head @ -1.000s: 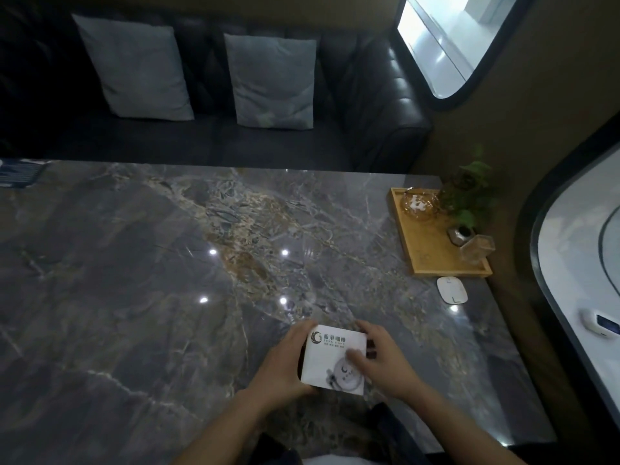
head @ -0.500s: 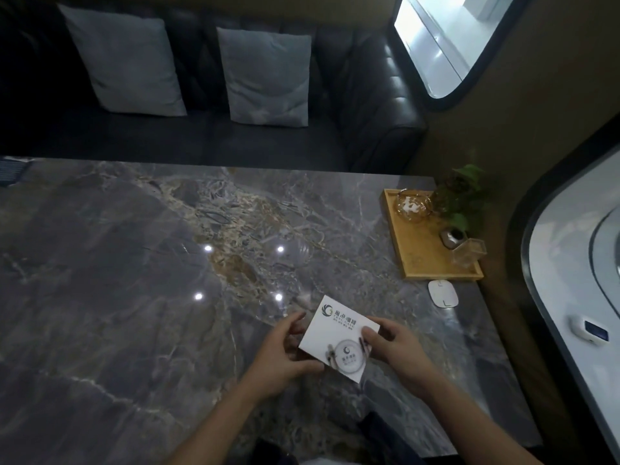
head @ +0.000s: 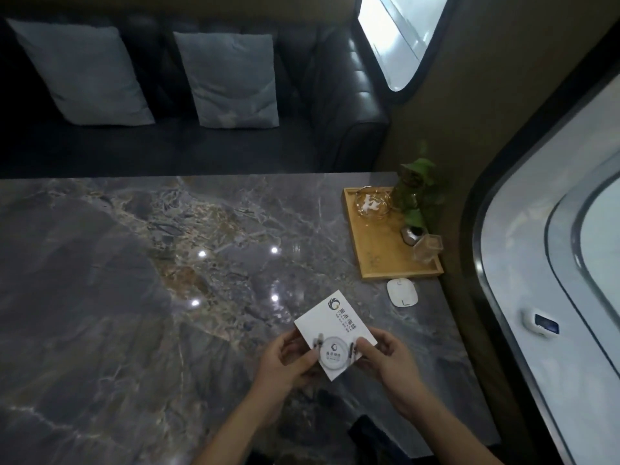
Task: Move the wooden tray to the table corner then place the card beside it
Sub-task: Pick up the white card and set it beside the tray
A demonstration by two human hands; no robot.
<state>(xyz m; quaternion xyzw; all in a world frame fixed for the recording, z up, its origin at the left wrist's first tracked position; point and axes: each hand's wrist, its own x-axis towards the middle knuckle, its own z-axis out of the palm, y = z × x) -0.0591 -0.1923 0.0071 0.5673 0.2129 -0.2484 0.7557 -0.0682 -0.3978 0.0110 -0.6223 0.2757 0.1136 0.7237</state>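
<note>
Two grey cushions, one wooden tray, one white card, two hands, one plant, one white puck.

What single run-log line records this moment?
tray: far right corner | card: held by left hand, right hand | not yet placed

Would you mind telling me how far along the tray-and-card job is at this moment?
Done, it seems: the wooden tray sits at the marble table's far right corner. In hand: the left hand and right hand both hold the white card above the table. Left: setting the card down beside the tray.
</note>
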